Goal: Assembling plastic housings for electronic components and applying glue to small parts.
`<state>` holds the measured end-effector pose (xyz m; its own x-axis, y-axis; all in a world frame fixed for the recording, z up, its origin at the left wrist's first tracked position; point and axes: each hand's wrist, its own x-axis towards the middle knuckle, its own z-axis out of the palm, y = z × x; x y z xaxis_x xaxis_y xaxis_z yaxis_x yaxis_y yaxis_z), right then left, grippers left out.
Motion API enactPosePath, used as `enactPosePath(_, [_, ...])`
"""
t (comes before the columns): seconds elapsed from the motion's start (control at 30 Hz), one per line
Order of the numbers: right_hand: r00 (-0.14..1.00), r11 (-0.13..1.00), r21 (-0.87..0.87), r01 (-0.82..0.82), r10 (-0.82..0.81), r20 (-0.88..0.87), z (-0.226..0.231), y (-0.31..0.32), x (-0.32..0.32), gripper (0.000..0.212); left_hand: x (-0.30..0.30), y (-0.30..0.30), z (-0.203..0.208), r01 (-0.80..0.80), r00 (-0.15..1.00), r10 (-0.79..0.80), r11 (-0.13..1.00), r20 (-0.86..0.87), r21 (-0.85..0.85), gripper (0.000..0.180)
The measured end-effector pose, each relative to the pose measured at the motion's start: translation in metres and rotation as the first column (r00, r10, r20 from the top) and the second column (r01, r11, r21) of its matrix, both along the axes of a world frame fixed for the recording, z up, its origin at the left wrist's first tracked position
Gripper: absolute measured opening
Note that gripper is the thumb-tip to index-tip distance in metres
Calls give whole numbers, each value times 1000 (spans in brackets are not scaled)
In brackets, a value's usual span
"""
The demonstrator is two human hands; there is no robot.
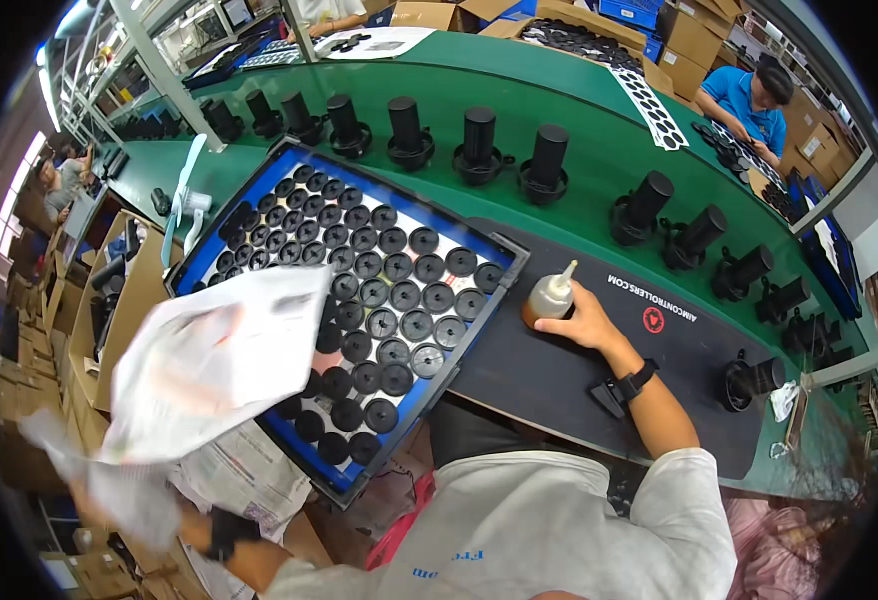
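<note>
Lettering (652,298) on black mat (544,375), shirt (559,510)

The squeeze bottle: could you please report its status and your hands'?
Right hand gripping squeeze bottle. Left hand blurred, grip unclear. Printed sheet hiding part of blue-walled tray of black discs.

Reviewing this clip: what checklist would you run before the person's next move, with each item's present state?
1. Bottle secure in the right hand: ok, the fingers are closed around it.
2. Nozzle pointing up: ok.
3. Nozzle tip sealed: cannot tell, too small.
4. Bottle apart from the tray: ok, it is to the right of it, at the mat.
5. Left hand gripping the sheet: cannot tell, motion blur.
6. All discs in plain view: not ok, the sheet blocks the view of the tray's left part.
</note>
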<state>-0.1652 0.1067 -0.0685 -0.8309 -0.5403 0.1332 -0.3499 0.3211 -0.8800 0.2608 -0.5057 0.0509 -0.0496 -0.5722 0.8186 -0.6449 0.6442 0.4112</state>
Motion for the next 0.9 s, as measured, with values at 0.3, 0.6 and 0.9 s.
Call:
enactPosePath(0.3, [744, 937, 268, 223, 15, -668, 82, -27, -12, 60, 148, -44, -125, -601, 622, 406, 795, 669, 77, 47])
enactPosePath(0.6, [313, 458, 781, 425, 735, -602, 165, -103, -32, 46, 63, 19, -246, 192, 910, -415, 470, 23, 861, 76])
enactPosePath(0.9, [280, 311, 803, 508, 822, -496, 158, -129, -35, 19, -91, 223, -125, 939, 334, -389, 55, -858, 341, 98])
